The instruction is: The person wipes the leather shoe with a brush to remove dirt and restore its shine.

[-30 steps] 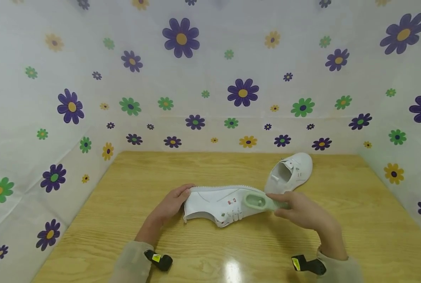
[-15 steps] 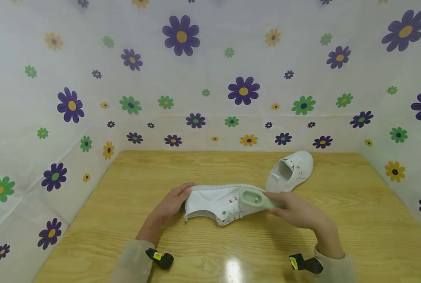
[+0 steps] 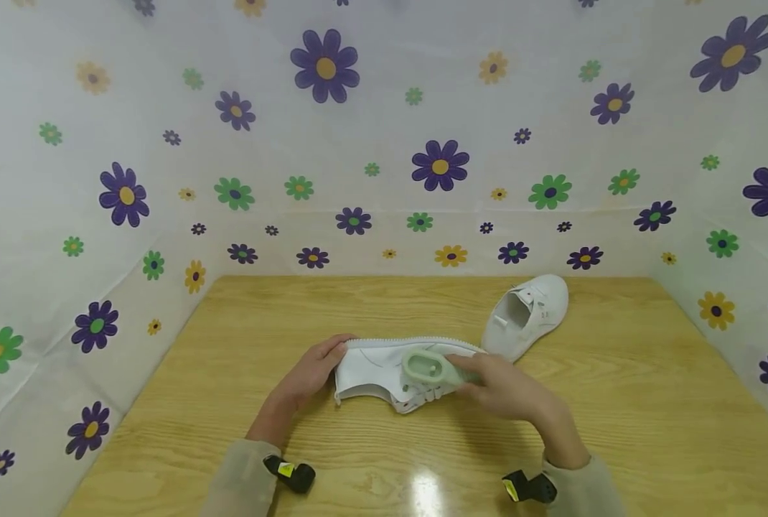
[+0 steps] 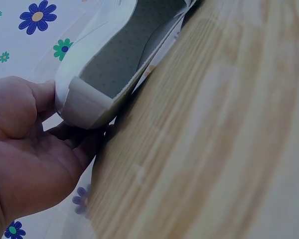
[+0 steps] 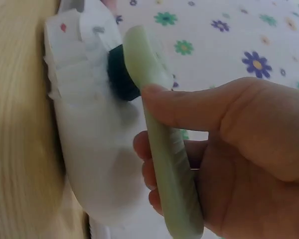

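A white lace-up shoe (image 3: 367, 368) lies tipped on its side on the table, its ridged sole edge facing the back. My left hand (image 3: 313, 368) grips it by the heel; in the left wrist view the thumb and fingers are around the heel (image 4: 87, 102) and the grey insole shows. My right hand (image 3: 509, 388) holds a pale green brush (image 5: 164, 154) by its handle, with the thumb along the neck. Dark green bristles (image 5: 120, 74) touch the shoe's upper beside the laces. The brush head (image 3: 416, 354) covers part of the shoe's side.
Behind my right hand, a second white shoe (image 3: 542, 305) stands on the wooden table (image 3: 332, 305), its toe pointing to the back right. Flower-printed white cloth (image 3: 384, 129) walls the table at the back and both sides.
My right hand has moved the brush leftward along the shoe, from near the toe to beside the laces. My left hand has kept its hold on the heel.
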`<state>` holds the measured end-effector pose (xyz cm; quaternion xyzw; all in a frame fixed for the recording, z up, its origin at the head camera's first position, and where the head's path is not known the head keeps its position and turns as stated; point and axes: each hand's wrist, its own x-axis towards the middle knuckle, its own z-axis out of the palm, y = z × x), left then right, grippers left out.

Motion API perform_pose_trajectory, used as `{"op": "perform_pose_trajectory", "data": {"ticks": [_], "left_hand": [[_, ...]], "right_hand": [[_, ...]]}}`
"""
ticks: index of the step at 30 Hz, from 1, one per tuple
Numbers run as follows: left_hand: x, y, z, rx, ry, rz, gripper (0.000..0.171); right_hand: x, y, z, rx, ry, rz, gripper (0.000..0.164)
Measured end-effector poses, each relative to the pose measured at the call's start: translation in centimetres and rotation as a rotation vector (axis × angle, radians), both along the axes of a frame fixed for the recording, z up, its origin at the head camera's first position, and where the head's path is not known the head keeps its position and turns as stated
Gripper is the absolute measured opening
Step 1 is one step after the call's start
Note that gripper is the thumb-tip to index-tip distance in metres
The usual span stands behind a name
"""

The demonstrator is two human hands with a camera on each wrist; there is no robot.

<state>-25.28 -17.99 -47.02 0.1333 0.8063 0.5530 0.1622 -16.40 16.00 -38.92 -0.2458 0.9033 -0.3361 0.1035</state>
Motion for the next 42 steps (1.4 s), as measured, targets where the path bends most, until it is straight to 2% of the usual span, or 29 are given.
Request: {"op": "perform_pose_trajectory", "data": {"ticks": [5,9,14,19,26,30,33,36,39,42], "left_hand": [[0.1,-0.2,0.1,0.006,0.003,0.008,0.042],[0.0,-0.1,-0.1,0.014,0.015,-0.009,0.043],[-0.1,-0.1,-0.4,0.006,0.044,-0.015,0.043],[0.0,-0.1,-0.4,-0.005,0.075,-0.025,0.042],[0.1,0.1,-0.2,-0.032,0.086,0.002,0.045],[0.2,-0.2,0.0,-0.026,0.064,0.008,0.048],[0.3,-0.4,0.0,0.004,0.009,0.022,0.049],[0.3,-0.5,0.3,0.016,-0.019,0.001,0.048],[0.3,-0.6,0.7,0.014,-0.032,-0.022,0.047],[0.4,-0.5,1.0,0.000,-0.045,-0.023,0.047]], "right_hand": [[0.5,3.2,0.3,-0.032,-0.064,-0.026,0.045],[1.0,5.2,0.7,-0.006,-0.045,-0.055,0.045],[0.6,4.4,0.6,0.039,-0.017,-0.068,0.044],[0.0,3.2,0.3,0.016,-0.018,-0.035,0.044],[0.9,6.3,0.7,-0.038,-0.082,-0.078,0.044],[0.9,6.1,0.9,-0.021,-0.083,-0.101,0.047],[0.6,5.3,0.8,0.010,-0.057,-0.082,0.049],[0.5,5.6,0.5,-0.005,-0.045,-0.041,0.049],[0.5,7.0,0.1,-0.047,-0.097,-0.015,0.046],[0.9,8.7,-0.3,-0.038,-0.151,-0.045,0.045]]}}
